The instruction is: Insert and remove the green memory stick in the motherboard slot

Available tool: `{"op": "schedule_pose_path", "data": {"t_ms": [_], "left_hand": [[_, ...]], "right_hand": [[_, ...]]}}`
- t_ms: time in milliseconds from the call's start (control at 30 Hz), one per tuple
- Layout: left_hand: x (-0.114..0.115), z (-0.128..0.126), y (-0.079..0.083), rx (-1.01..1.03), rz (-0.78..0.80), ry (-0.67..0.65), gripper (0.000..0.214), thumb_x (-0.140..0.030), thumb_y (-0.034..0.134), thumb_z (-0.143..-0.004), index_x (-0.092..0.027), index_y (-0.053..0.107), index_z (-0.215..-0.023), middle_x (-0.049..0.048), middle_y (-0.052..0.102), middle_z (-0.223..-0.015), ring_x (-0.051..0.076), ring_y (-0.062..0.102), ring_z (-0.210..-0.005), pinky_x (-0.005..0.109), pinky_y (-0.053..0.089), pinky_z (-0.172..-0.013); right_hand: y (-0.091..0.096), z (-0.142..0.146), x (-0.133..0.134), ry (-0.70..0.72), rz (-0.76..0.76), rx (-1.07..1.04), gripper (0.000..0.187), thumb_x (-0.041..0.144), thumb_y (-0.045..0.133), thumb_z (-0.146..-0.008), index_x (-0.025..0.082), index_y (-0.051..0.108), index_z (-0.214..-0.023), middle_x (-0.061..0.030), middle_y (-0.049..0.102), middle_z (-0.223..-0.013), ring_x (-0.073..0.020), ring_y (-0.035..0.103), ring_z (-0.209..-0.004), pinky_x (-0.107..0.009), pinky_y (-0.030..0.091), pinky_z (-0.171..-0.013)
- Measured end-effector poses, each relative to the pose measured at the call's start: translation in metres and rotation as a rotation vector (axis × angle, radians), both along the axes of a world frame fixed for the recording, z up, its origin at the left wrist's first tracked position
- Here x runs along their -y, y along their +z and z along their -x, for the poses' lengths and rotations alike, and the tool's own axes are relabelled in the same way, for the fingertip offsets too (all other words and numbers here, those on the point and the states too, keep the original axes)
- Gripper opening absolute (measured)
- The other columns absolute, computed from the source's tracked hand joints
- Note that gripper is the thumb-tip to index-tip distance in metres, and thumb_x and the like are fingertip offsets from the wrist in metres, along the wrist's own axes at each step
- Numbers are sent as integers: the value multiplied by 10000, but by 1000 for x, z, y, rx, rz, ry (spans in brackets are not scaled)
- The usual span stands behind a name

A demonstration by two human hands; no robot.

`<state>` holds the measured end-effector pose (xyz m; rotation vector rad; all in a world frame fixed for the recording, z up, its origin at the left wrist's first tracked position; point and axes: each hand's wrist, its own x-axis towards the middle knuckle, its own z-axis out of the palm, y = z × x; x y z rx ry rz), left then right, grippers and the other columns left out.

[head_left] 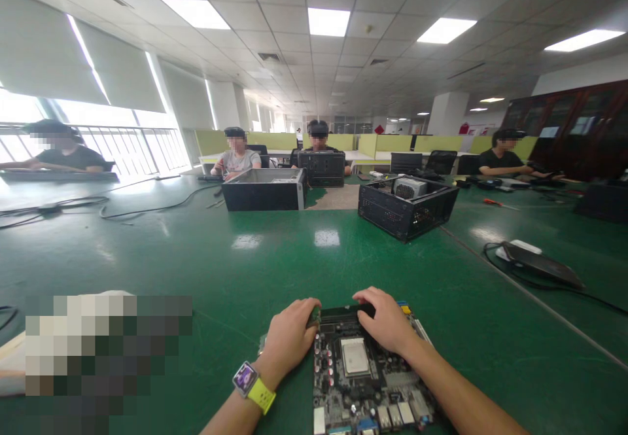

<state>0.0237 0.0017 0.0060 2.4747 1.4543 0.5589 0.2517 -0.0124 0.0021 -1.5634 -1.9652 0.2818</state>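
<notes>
A motherboard (338, 389) lies on the green table in front of me, its port side toward me and a square metal-topped processor (354, 357) in its middle. My left hand (287, 333) is closed at the board's far left corner, thumb and fingers around the edge. At the far edge, my right hand (385, 320) curls over the board, thumb on the near side and fingertips beyond. Dark slots (338, 313) run between the two hands. Whether a separate piece sits under my fingertips cannot be made out. Something silvery shows partly behind my left wrist.
Ahead stand a black computer case (262, 193) and an open case with a power supply (405, 209). A dark device with a cable (542, 265) lies at right, near a screwdriver (498, 204). Cables (147, 206) cross the left. Several people sit around the table.
</notes>
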Motion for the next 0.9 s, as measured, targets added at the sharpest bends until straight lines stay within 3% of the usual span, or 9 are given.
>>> {"op": "schedule_pose_path", "data": {"t_ms": [100,200,333,500,633,700,767,900], "left_hand": [[-1,2,-1,105,-100,0,253,-194,453,-846,-242,543,-1077,22,617,-1070,182,563,-985,267,421,-833],[-3,7,0,170,-184,62,223,-225,418,-880,-236,546,-1062,21,620,-980,176,582,-889,260,439,-768],[-6,12,0,168,-215,97,203,-239,431,-877,-240,559,-1035,15,616,-925,177,587,-821,258,442,-717],[-6,11,-1,159,-213,85,184,-249,439,-878,-243,562,-1014,8,618,-898,175,588,-804,260,436,-708],[-5,11,-2,154,-202,75,181,-246,438,-877,-246,562,-1008,4,620,-887,172,590,-798,257,435,-701],[-5,13,-3,152,-203,74,181,-249,437,-877,-246,563,-1007,4,622,-889,173,592,-803,258,436,-706],[-4,14,-3,150,-211,79,185,-259,435,-879,-247,565,-1010,7,624,-897,174,594,-804,260,438,-715],[-4,16,-3,145,-221,85,188,-264,444,-870,-248,572,-1007,12,628,-897,174,598,-787,259,441,-714]], "right_hand": [[20,15,22,10,-83,82,198,267,538,-798,207,633,-961,-46,620,-972,-206,502,-953,-326,368,-839],[29,43,52,151,-85,204,270,472,517,-825,233,635,-864,-33,629,-905,-220,505,-908,-359,363,-810],[6,76,72,271,-53,420,478,672,542,-716,214,636,-820,-53,665,-846,-258,554,-865,-373,394,-765],[-29,89,63,435,-86,556,311,518,491,-838,240,614,-770,0,685,-719,-191,609,-712,-296,417,-657],[-25,91,66,476,-48,631,343,549,523,-787,219,613,-758,-23,698,-692,-205,622,-671,-291,419,-604],[-12,82,67,445,-10,590,345,558,537,-766,226,625,-793,-29,707,-738,-212,626,-700,-289,419,-610],[4,61,62,328,29,512,287,503,510,-800,246,636,-830,-29,707,-791,-209,626,-738,-287,412,-634],[24,-13,30,-132,175,453,209,350,466,-829,243,645,-841,-54,694,-829,-223,629,-774,-284,382,-613]]}}
